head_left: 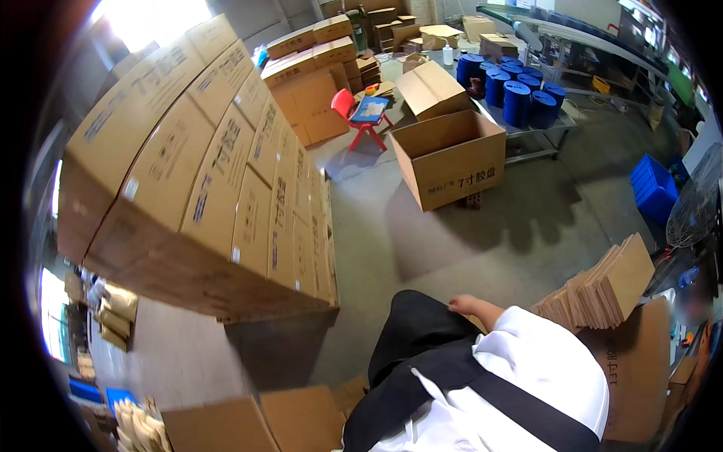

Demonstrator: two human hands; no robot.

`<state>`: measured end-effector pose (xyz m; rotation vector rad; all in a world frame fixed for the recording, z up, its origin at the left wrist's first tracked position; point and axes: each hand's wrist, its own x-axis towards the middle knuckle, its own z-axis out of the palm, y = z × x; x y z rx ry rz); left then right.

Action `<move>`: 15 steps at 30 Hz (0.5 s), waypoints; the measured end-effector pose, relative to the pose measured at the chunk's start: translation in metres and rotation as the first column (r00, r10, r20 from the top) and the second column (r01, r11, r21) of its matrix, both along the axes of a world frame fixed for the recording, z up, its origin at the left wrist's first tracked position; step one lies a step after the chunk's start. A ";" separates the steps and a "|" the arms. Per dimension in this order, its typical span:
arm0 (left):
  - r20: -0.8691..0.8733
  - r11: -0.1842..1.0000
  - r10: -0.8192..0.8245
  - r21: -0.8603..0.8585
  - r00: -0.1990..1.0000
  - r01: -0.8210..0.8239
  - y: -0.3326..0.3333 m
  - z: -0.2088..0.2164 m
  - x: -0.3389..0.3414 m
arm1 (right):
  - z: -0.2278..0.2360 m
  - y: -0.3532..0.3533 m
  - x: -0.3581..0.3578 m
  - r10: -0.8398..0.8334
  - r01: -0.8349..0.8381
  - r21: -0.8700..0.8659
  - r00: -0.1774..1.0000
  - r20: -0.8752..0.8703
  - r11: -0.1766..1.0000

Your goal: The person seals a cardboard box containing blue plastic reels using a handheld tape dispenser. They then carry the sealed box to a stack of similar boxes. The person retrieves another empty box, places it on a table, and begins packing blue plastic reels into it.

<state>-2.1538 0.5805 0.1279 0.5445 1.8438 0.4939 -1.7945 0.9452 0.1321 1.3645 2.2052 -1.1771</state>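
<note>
My right hand is held low in front of my body, beside my black trousers, with the white sleeve behind it. Its fingers seem bent, but their tips are too small and hidden to make out, and no object shows in it. My left hand is out of sight. Ahead stands an open, printed cardboard box, its top flaps raised. To my right, nearest that hand, leans a row of flat cardboard sheets.
A tall stack of closed cartons on a pallet fills the left. Several blue drums stand on a metal table. Beyond are a red chair and a conveyor; a blue crate and a fan lie right.
</note>
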 end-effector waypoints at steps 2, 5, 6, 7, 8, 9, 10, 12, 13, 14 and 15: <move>0.012 0.999 -0.032 -0.016 0.999 0.033 0.076 0.006 -0.021 | -0.001 0.084 -0.029 -0.024 0.034 0.160 0.997 -0.068 0.987; -0.047 0.985 0.161 -0.061 0.986 -0.164 0.125 0.028 -0.094 | 0.071 0.159 -0.163 -0.038 0.061 0.098 0.975 -0.221 0.993; -0.050 0.975 0.210 -0.064 0.976 -0.213 0.148 0.035 -0.110 | 0.096 0.179 -0.190 0.028 0.001 0.085 0.938 -0.344 0.996; -0.046 0.972 0.225 -0.063 0.973 -0.228 0.179 0.039 -0.120 | 0.116 0.201 -0.211 0.047 -0.051 -0.001 0.920 -0.389 0.999; -0.049 0.966 0.248 -0.062 0.967 -0.251 0.205 0.043 -0.133 | 0.142 0.218 -0.235 0.103 -0.141 -0.049 0.882 -0.460 0.989; -0.046 0.962 0.263 -0.062 0.964 -0.265 0.234 0.044 -0.143 | 0.164 0.238 -0.253 0.152 -0.229 -0.081 0.833 -0.531 0.970; -0.038 0.965 0.250 -0.066 0.967 -0.252 0.263 0.042 -0.150 | 0.174 0.264 -0.263 0.197 -0.270 -0.066 0.827 -0.527 0.961; -0.026 0.978 0.190 -0.081 0.981 -0.192 0.323 0.029 -0.169 | 0.178 0.315 -0.283 0.275 -0.344 -0.036 0.805 -0.526 0.938; -0.019 0.986 0.135 -0.092 0.991 -0.136 0.355 0.019 -0.176 | 0.158 0.347 -0.284 0.272 -0.305 0.015 0.826 -0.493 0.952; -0.017 0.990 0.083 -0.110 0.996 -0.084 0.380 0.010 -0.188 | 0.139 0.378 -0.281 0.196 -0.210 0.019 0.869 -0.455 0.978; -0.014 0.992 0.012 -0.128 1.000 -0.014 0.405 0.003 -0.200 | 0.117 0.406 -0.269 0.108 -0.110 0.019 0.903 -0.416 0.994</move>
